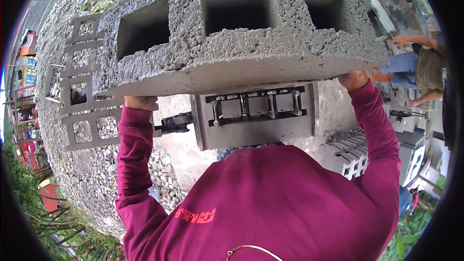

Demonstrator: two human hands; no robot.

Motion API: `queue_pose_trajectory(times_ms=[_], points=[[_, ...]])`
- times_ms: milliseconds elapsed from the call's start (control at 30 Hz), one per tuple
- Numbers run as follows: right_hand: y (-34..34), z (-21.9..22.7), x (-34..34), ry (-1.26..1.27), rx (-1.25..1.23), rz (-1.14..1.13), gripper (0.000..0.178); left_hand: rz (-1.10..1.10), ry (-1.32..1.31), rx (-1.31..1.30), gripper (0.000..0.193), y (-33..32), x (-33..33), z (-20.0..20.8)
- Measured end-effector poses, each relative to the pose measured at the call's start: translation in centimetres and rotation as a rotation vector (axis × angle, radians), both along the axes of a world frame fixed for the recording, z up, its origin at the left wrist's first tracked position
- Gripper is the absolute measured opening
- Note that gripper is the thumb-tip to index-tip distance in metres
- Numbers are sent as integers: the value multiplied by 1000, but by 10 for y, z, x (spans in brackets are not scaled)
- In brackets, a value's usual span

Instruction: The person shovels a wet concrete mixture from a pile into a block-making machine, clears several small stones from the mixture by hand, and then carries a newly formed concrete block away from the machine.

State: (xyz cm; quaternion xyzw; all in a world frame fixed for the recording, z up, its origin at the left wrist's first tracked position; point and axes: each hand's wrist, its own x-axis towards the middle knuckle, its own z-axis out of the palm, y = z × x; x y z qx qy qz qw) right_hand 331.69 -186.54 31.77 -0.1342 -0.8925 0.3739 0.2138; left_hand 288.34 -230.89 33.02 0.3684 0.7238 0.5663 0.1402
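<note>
A large grey concrete hollow block [232, 50], with three square holes facing up, fills the upper part of the view. I hold it raised in front of me between both hands. My left hand [140, 102] grips its left end and my right hand [354, 80] its right end. The fingers of both are mostly hidden by the block. Below and behind it is a metal block mould [256, 133] with rectangular plates and bolts inside. A dark metal lever or latch [175, 123] sticks out from the mould's left side.
Grey lattice-like frames [94, 108] lie on gravel [92, 179] to the left. At right, a person [427, 70] in blue trousers stands with arms out. Stacked openwork blocks [355, 157] sit at lower right. Plants [34, 217] grow at lower left.
</note>
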Motion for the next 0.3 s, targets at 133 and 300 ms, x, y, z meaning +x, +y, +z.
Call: queue_pose_trajectory(times_ms=[133, 300], points=[[-4, 21, -7, -173, 154, -35, 33, -79, 595, -256, 20, -6, -13, 4], [38, 45, 16, -58, 701, 40, 43, -9, 738, -531, 18, -14, 6, 13]])
